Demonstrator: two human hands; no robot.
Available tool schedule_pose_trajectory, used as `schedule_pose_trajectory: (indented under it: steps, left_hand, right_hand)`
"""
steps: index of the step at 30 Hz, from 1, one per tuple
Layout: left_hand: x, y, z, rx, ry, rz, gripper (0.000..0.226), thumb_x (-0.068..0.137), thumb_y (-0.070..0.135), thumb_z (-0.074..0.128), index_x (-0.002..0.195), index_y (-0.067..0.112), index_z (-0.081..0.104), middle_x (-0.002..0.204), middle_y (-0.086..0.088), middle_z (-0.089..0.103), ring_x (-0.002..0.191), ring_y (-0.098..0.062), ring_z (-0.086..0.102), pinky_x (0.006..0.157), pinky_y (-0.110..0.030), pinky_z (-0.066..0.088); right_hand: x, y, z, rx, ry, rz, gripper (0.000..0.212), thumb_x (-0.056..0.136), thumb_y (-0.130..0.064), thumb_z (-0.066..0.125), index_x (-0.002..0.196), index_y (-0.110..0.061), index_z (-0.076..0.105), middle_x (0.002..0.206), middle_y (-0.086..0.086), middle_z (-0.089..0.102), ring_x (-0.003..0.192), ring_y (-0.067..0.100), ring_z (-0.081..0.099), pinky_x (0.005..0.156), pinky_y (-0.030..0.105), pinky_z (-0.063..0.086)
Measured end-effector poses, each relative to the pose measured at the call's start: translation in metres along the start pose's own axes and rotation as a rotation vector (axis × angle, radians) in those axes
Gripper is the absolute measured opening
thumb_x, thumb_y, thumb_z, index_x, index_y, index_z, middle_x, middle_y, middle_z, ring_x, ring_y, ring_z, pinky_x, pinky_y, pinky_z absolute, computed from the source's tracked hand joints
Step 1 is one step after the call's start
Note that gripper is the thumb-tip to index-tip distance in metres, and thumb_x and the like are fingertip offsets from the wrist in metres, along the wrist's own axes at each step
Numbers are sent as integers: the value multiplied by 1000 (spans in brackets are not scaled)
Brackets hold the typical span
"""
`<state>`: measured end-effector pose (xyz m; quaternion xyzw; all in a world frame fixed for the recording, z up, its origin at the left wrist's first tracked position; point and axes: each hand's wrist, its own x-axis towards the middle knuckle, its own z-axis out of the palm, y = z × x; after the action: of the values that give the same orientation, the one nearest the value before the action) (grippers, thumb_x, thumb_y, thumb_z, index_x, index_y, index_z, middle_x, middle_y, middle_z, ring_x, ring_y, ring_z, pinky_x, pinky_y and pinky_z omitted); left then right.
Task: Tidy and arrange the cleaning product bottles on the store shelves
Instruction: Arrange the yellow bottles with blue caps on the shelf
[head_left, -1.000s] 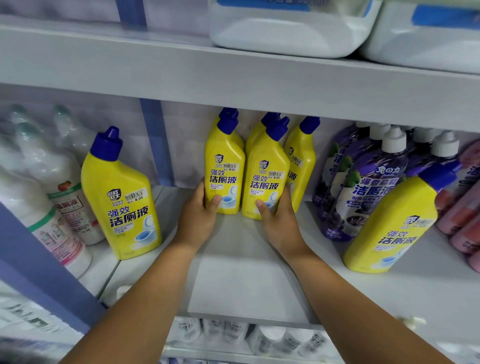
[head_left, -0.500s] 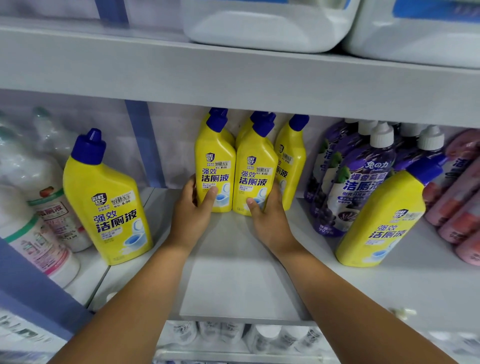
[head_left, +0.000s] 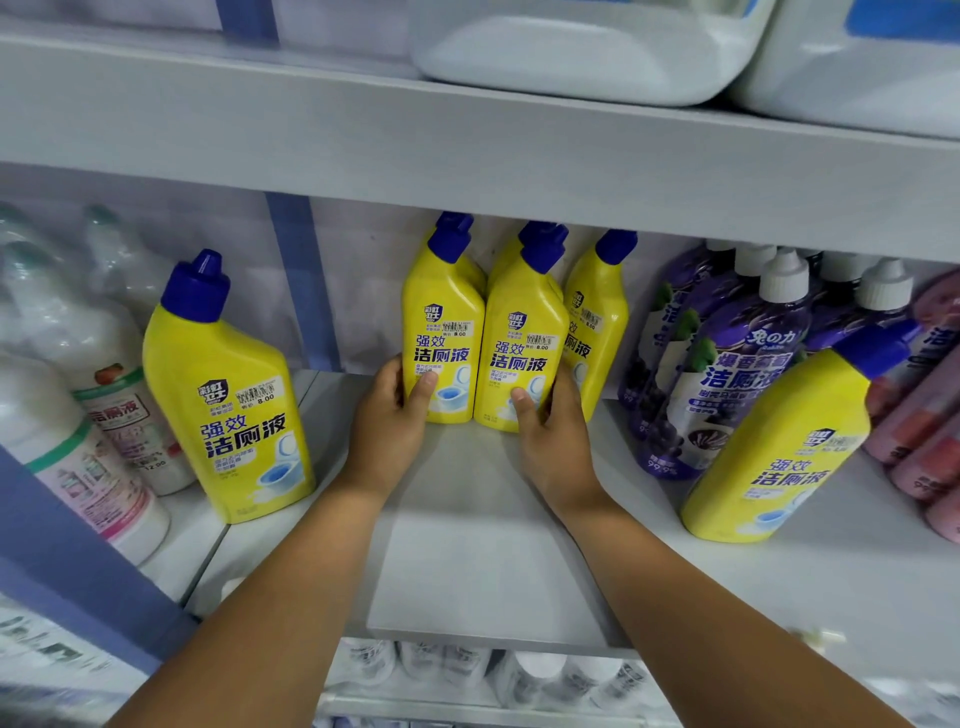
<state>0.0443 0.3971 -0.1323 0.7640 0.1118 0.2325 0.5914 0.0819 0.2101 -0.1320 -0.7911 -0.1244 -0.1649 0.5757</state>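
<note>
A: Where are the hands?

B: The left hand (head_left: 387, 415) grips one yellow bottle (head_left: 441, 332) low down, and the right hand (head_left: 550, 431) grips its neighbour (head_left: 524, 348), both upright at the back of the shelf (head_left: 483, 571).

A: Risk?

B: Probably tipping. Such low grips on tall bottles could topple them, or knock the third bottle (head_left: 597, 322) just behind.

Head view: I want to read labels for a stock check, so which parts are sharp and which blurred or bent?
Head view: the centre yellow bottles between left hand and right hand read sharply; the white bottles at left are smeared; the upper shelf edge bows from wide-angle distortion.
</note>
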Motion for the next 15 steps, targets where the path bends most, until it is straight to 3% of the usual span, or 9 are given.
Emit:
schedule_pose_trajectory:
  steps: [6,8,10,12,15]
  left_hand:
    - [-5,11,2,33,31,-31,29,100,38,63,122,18,62,104,18,74,97,9,68,83,-20,51]
    - [-12,18,1,1,33,-65,41,97,44,66,128,17,60,113,13,74,107,1,68,94,-32,55]
    - [-30,31,-2,22,105,-47,65,87,57,63,139,19,54,135,6,66,126,-10,61,108,-45,48]
    - [-60,53,-14,37,210,34,62,87,50,60,142,23,53,143,9,57,135,-11,53,115,-45,42]
    - [-110,79,-49,7,396,329,33,93,18,61,123,32,61,136,4,61,134,-19,54,115,-49,41]
  right_hand:
    - [-1,-3,-4,-74,11,-28,39,97,-38,59,133,-24,58,135,0,57,132,20,49,111,46,42]
    - [-7,-8,-9,-111,90,-15,27,95,-35,64,117,-19,65,117,4,60,116,22,55,103,47,46]
    - [-15,-16,-23,-81,267,-20,18,92,-24,69,106,-14,66,103,0,55,99,24,58,92,48,50]
    - [-14,-29,-43,-85,410,-79,20,91,-15,70,108,-7,62,105,5,55,98,28,58,89,50,51]
    - [14,-38,-59,-194,375,-61,46,87,-22,65,124,3,54,122,21,58,118,36,54,104,52,43]
